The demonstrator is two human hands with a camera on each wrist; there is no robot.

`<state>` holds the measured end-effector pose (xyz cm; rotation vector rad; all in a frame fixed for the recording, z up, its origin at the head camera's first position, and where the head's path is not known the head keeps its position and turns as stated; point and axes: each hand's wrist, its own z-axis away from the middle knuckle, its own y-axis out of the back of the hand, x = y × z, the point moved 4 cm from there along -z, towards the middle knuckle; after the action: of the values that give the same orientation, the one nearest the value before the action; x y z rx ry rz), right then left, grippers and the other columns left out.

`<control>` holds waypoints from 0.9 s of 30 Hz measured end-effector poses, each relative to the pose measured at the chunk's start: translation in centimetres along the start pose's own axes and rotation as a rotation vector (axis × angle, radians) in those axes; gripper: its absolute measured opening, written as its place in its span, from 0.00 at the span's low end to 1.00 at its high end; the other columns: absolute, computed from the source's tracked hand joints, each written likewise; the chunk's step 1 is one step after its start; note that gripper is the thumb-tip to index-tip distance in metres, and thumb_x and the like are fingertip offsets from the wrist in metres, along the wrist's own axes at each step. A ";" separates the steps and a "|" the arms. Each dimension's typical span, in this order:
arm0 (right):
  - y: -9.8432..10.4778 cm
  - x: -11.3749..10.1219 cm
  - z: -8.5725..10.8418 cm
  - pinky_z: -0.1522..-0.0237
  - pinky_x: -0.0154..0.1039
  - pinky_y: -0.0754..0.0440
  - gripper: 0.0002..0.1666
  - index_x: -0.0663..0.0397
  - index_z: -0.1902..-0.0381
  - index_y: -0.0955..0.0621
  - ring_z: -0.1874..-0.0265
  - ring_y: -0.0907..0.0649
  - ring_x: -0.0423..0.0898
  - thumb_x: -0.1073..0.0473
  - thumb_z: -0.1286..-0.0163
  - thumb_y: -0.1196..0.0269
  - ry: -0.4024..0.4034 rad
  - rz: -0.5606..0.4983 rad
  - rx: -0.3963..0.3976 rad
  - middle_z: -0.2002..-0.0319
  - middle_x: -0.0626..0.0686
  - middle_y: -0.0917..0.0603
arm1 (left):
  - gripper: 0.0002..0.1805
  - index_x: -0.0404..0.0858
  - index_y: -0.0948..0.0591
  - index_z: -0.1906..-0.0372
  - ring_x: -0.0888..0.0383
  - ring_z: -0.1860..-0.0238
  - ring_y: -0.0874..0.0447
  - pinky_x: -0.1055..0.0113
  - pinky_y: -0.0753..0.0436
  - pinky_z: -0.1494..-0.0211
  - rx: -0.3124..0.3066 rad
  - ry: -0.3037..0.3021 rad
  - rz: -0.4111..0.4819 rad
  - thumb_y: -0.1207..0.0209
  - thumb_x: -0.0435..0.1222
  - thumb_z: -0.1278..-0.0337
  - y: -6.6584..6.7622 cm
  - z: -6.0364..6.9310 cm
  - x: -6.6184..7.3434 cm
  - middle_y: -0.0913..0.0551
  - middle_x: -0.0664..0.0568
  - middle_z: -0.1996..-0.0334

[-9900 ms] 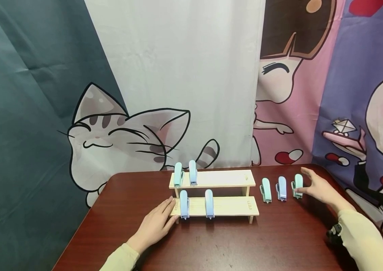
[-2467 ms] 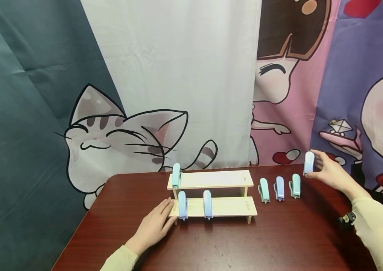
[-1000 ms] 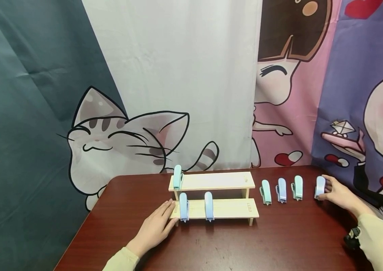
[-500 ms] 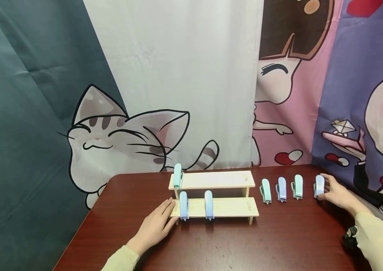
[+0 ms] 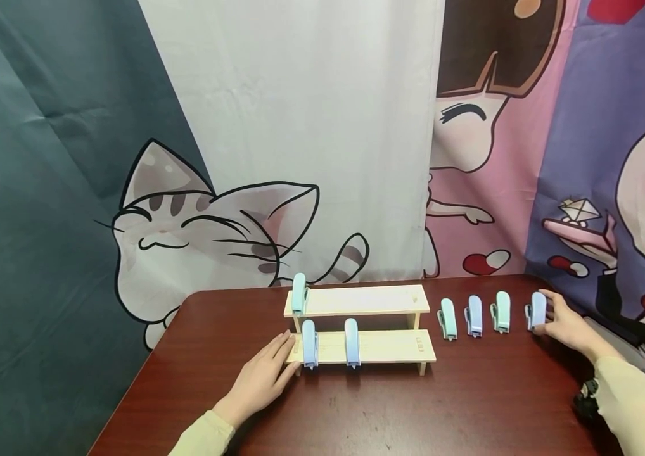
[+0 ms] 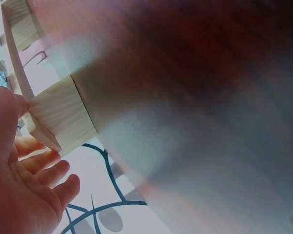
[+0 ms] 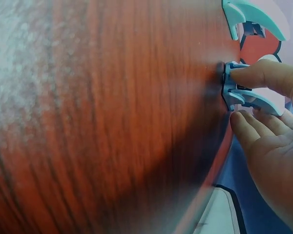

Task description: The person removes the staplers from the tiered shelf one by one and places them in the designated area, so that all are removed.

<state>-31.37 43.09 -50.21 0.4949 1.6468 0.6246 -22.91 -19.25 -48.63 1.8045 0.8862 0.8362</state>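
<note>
A red-brown tabletop (image 5: 379, 411) extends beneath the left hand (image 5: 260, 377) and right hand (image 5: 568, 323). Beyond the left hand: teal-and-white backdrop (image 5: 60, 190) with printed cat (image 5: 157, 269). Beyond the right hand: purple panel (image 5: 602, 139) with pink shoe print (image 5: 573, 232).

Backdrop cloth (image 5: 322, 126): bright, evenly and softly lit; faint creases shading the fabric.
Upper shelf board (image 5: 368, 300): palest wood from where I stand, its top washed nearly white.
Tabletop (image 5: 368, 421): dark, faintly glossy; soft shadow beneath the lower shelf board (image 5: 391, 347), deeper shade beside the right sleeve (image 5: 633, 399).
Tabletop, left wrist: hazy, blurred, grain mostly lost; pale glare patches, heavy shadow across the upper right.
Tabletop, right wrist: reddish cast; whitish glare upper left, broad dark shadow running diagonally.
Left hand (image 5: 260, 380): evenly lit in the head view, rosy-tinted at its wrist camera.
Blue stapler (image 5: 537, 310): pale highlight along its top; fine detail soft.
</note>
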 end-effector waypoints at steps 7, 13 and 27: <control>0.2 -0.1 -0.1 0.65 0.16 0.33 0.59 0.85 0.30 0.57 0.44 0.32 0.84 0.77 0.49 0.32 0.030 0.053 0.027 0.43 0.89 0.39 | 0.32 0.32 0.27 0.30 0.42 0.30 0.30 0.45 0.26 0.33 0.002 0.005 0.012 0.44 0.49 0.27 0.0 0.0 -0.1 0.30 0.40 0.29; 0.5 -0.4 0.0 0.60 0.15 0.34 0.61 0.84 0.28 0.59 0.42 0.32 0.80 0.72 0.46 0.30 0.016 0.067 0.041 0.39 0.90 0.42 | 0.32 0.32 0.27 0.30 0.42 0.30 0.30 0.45 0.25 0.34 0.003 0.000 0.007 0.44 0.49 0.27 0.1 0.0 0.0 0.29 0.40 0.29; 1.9 -4.5 -1.0 0.37 0.78 0.45 0.63 0.74 0.23 0.61 0.33 0.47 0.83 0.55 0.34 0.31 0.011 0.098 0.090 0.29 0.84 0.53 | 0.31 0.31 0.26 0.31 0.41 0.31 0.29 0.45 0.25 0.34 0.023 -0.015 -0.007 0.43 0.48 0.28 0.3 0.0 0.2 0.28 0.38 0.31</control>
<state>-31.69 41.50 -45.45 0.6411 1.6744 0.6281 -22.74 -19.13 -48.35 1.8247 0.8953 0.8097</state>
